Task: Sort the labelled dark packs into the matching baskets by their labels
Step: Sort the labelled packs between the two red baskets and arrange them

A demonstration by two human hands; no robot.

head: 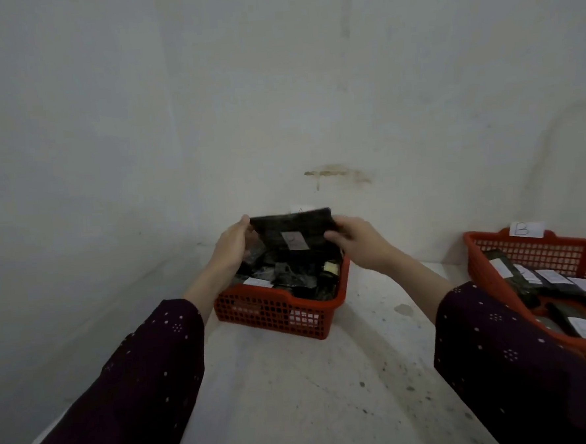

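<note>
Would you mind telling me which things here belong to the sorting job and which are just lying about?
Part of the job:
- dark pack held up by the left hand and right hand
- middle red basket, full of packs
- red basket on the right with its B label

Just there:
- the speckled white surface
- the stained wall

— Beyond the hands? Pale wall [208, 89], brownish smear [336, 172] just above them.
— And below? Speckled white surface [295, 393], small grey blotch [404, 309] under the right one.
</note>
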